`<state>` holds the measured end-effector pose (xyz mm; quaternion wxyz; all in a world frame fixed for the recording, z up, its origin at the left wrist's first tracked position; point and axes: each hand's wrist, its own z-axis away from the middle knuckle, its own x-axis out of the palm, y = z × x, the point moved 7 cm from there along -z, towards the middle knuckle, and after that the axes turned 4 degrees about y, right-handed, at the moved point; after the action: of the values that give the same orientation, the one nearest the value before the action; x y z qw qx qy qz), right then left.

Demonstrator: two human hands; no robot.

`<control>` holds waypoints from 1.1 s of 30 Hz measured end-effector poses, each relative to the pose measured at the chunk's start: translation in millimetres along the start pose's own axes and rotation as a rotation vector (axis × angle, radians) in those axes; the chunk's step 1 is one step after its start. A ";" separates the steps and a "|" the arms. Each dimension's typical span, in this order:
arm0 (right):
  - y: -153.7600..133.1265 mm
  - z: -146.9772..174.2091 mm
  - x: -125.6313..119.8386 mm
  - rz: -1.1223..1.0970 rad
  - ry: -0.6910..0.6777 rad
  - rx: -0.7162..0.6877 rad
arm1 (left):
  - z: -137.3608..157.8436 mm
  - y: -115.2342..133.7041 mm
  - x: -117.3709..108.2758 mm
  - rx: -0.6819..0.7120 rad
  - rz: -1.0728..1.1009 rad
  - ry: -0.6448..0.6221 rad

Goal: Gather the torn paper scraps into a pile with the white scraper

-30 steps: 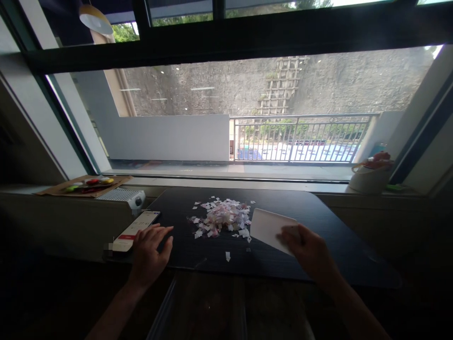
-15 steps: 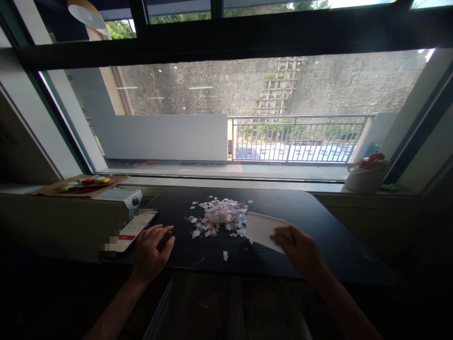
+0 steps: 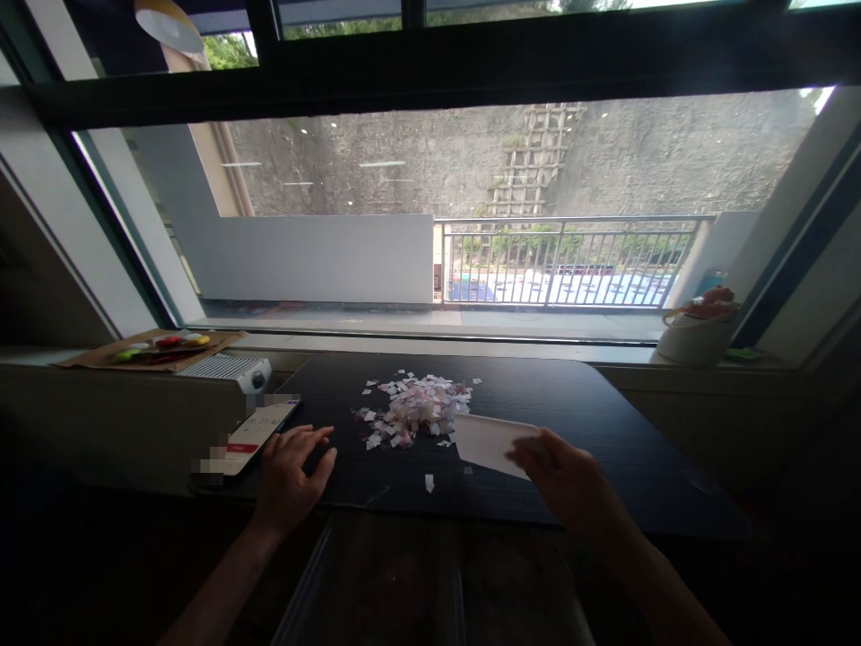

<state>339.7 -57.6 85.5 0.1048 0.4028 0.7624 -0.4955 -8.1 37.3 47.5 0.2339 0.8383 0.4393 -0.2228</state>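
Note:
My right hand (image 3: 558,467) pinches the right end of a white card (image 3: 491,443), thumb and fingers closed on it. The card slants over the dark table (image 3: 578,404), its left edge near the front right of a heap of small paper scraps (image 3: 423,404). Whether the card touches the heap I cannot tell. One loose scrap (image 3: 430,484) lies nearer the front edge. My left hand (image 3: 296,462) rests open at the table's left side, fingers spread, beside a phone (image 3: 259,437) with a lit screen. Nothing is in it.
Behind the phone a white box-shaped device (image 3: 229,370) with a round lens stands at the table's left. A brown board (image 3: 100,357) with coloured items lies on the ledge. On the right sill sits a pale container (image 3: 692,341). A large window faces me.
My right hand has moved the card a little to the left and slightly lower, toward the front of the scrap heap. My left hand has hardly moved.

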 end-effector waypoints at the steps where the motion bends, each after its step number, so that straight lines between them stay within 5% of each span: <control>1: 0.6 0.5 -4.3 0.013 0.026 -0.004 | 0.0 -0.1 0.0 -0.001 -0.001 0.000; 6: 13.5 7.8 -21.0 0.121 0.109 0.048 | 0.6 -1.6 1.5 -0.024 -0.004 -0.015; 10: 13.7 18.8 -8.1 0.109 0.094 0.107 | 1.1 -1.4 2.7 -0.025 -0.017 -0.026; 15: -2.5 21.8 18.8 0.007 -0.038 0.046 | 1.3 -0.9 2.8 -0.045 -0.001 -0.042; 24: -6.1 36.6 16.5 0.044 -0.042 -0.007 | 0.8 1.4 3.5 -0.062 -0.008 -0.058; 29: -6.5 41.9 6.1 0.103 0.085 -0.025 | 1.3 1.5 4.2 -0.077 0.001 -0.060; 33: -9.5 47.3 10.4 0.024 0.027 -0.064 | 1.8 0.7 4.2 -0.074 -0.006 -0.057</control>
<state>314.8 -93.8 63.1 0.1133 0.4149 0.7743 -0.4642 -5.6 38.5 43.8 0.2766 0.8211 0.4428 -0.2307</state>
